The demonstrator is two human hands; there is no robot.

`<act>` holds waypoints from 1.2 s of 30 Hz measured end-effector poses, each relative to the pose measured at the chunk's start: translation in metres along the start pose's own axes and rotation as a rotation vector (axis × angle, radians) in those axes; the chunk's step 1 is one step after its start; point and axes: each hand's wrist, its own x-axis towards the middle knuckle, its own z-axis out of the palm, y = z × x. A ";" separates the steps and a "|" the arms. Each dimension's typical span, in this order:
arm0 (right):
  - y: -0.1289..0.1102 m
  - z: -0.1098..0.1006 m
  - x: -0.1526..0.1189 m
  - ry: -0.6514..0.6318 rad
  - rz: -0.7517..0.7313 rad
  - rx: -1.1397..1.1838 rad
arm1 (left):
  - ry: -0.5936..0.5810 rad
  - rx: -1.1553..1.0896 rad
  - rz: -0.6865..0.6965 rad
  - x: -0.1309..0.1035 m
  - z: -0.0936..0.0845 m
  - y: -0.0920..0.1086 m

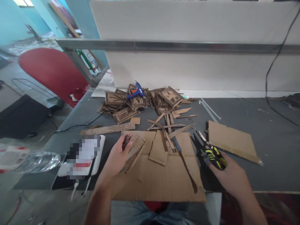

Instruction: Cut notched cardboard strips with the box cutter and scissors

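Observation:
A large cardboard sheet [173, 184] lies on the dark table in front of me. Over its left part, my left hand [119, 154] has its fingers curled around something small and dark that I cannot make out. To the right of the sheet, my right hand [226, 172] grips black and yellow scissors [214, 156], their blades pointing up and left. Cut cardboard strips [136, 153] and a smaller cardboard piece [159, 148] rest on the sheet. Near its right side lies a blue-handled tool [177, 144].
Behind the sheet sits a pile of cardboard frames [171, 96] with a blue glue gun [137, 90] on top. Another cardboard piece [231, 139] lies right. At left are a white device with a cable [100, 156] and a plastic bottle [41, 161].

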 end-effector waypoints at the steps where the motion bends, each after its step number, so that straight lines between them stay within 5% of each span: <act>1: -0.002 0.001 0.001 0.011 -0.010 -0.005 | 0.005 0.014 0.010 0.001 0.000 -0.001; 8: -0.008 0.008 0.004 0.075 -0.052 -0.042 | -0.021 -0.017 0.040 0.002 -0.005 -0.001; 20: -0.024 0.009 0.009 0.144 -0.094 -0.158 | 0.231 -0.053 0.146 -0.012 -0.009 0.005; 24: -0.059 -0.001 0.006 0.247 -0.225 0.153 | 0.213 -0.178 0.139 -0.025 -0.005 0.017; 30: -0.132 0.008 -0.013 0.028 -0.500 0.337 | 0.110 -0.210 0.158 -0.033 0.009 0.022; 36: -0.151 0.016 -0.010 0.154 -0.458 0.424 | 0.074 0.015 0.299 -0.037 0.019 0.025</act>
